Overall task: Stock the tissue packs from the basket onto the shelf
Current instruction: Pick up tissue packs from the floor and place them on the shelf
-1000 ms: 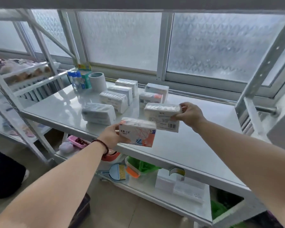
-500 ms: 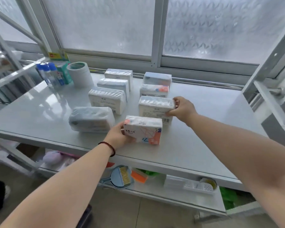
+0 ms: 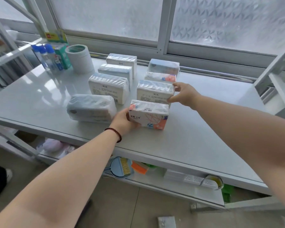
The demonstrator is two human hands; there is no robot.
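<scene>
Tissue packs in clear plastic wrap are standing in two rows on the white metal shelf (image 3: 196,129). Left hand (image 3: 122,123) is gripping the orange-and-blue patterned pack (image 3: 149,114) at the front of the right row. Right hand (image 3: 185,94) is pinching the end of the plain white pack (image 3: 155,92) just behind it.

Open shelf room lying right of the tissue rows

The shelf (image 3: 204,129) is lying bare right of the patterned pack (image 3: 149,115), while the tape roll (image 3: 80,59) and bottles (image 3: 46,57) are crowding the back left corner, blocking reach there.
</scene>
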